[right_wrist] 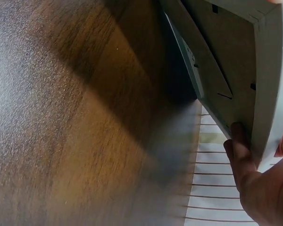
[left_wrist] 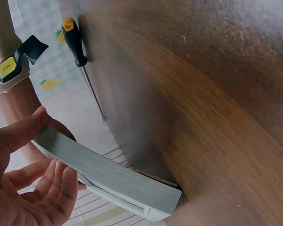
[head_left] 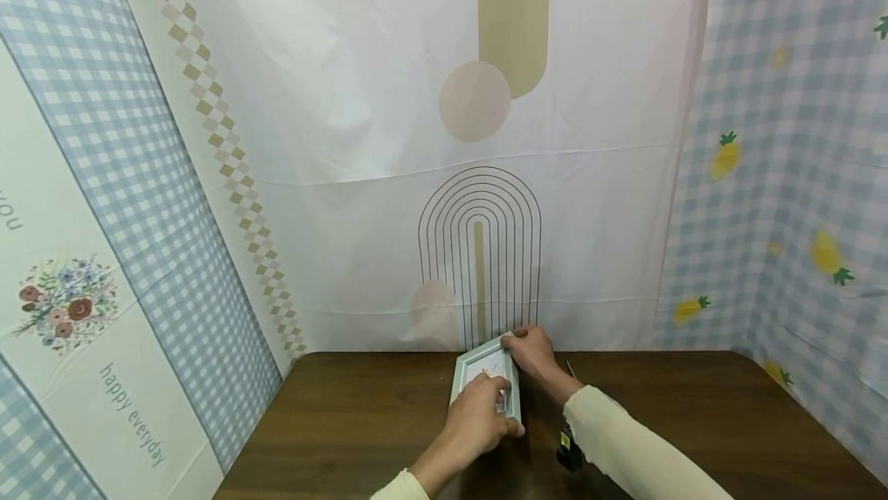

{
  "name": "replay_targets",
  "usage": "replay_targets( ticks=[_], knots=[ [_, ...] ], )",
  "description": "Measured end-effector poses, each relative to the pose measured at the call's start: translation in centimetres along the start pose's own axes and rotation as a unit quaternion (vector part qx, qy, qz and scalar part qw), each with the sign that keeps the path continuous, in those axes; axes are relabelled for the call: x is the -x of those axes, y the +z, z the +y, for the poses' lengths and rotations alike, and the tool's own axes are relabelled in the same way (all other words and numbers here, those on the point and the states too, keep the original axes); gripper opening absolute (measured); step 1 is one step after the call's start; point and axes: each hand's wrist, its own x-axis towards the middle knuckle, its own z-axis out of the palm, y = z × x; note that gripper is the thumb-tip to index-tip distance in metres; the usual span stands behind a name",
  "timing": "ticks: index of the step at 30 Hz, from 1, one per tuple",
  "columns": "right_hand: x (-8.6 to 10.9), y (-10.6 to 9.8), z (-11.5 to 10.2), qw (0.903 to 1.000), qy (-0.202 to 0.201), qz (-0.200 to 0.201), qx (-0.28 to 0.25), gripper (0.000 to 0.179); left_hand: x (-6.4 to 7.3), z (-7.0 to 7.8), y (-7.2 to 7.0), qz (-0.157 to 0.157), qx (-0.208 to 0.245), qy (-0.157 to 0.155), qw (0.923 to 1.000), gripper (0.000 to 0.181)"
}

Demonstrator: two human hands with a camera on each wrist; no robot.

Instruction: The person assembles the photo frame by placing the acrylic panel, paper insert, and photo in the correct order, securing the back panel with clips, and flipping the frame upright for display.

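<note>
Both hands hold a pale grey-green picture frame, tilted above the brown table near its back edge. My left hand grips its near right corner, the thumb on the outer edge and the other fingers over the front. At the far right corner, my right hand pinches the frame. In the right wrist view, two of its fingers lie against the brown back board, which has small black tabs and a support leg. The left wrist view shows the frame's brushed side edge.
A screwdriver with a black and yellow handle lies on the wooden table, right of the frame; the right arm mostly hides it in the head view. A black strap device with a yellow tag sits on the right wrist. Patterned cloths hang behind.
</note>
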Motion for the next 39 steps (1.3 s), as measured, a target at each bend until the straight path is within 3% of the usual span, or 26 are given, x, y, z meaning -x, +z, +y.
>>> replay_targets(
  ticks=[3, 7, 16, 19, 25, 28, 39],
  knots=[
    [2.0, -1.1, -1.9, 0.9999, 0.003, -0.010, -0.005, 0.047, 0.1, -0.1, 0.2, -0.002, 0.003, 0.006, 1.0000, 0.058],
    [0.3, -0.4, 0.5, 0.9998, -0.018, -0.005, 0.000, 0.041, 0.3, -0.2, 0.4, -0.006, 0.010, 0.011, 0.9999, 0.058],
    [-3.4, 1.1, 4.8, 0.9997, -0.008, -0.015, 0.020, 0.041, 0.3, -0.2, 0.7, -0.025, 0.022, 0.007, 0.9994, 0.056],
    [-2.9, 1.0, 4.3, 0.9995, 0.001, -0.016, 0.026, 0.042, 0.4, -0.3, 0.8, -0.028, 0.024, 0.010, 0.9993, 0.056],
    [2.2, -1.1, -0.4, 0.9997, -0.003, -0.015, 0.019, 0.043, 0.5, -0.5, 1.2, -0.023, 0.021, 0.015, 0.9994, 0.056],
    [3.7, -1.7, -1.7, 0.9995, 0.010, -0.027, 0.016, 0.049, 0.6, -0.6, 1.5, -0.024, 0.016, 0.012, 0.9995, 0.057],
    [4.1, -1.7, -1.6, 0.9972, 0.037, -0.064, -0.011, 0.051, 0.7, -0.7, 2.3, -0.037, -0.043, 0.017, 0.9983, 0.055]
  ],
)
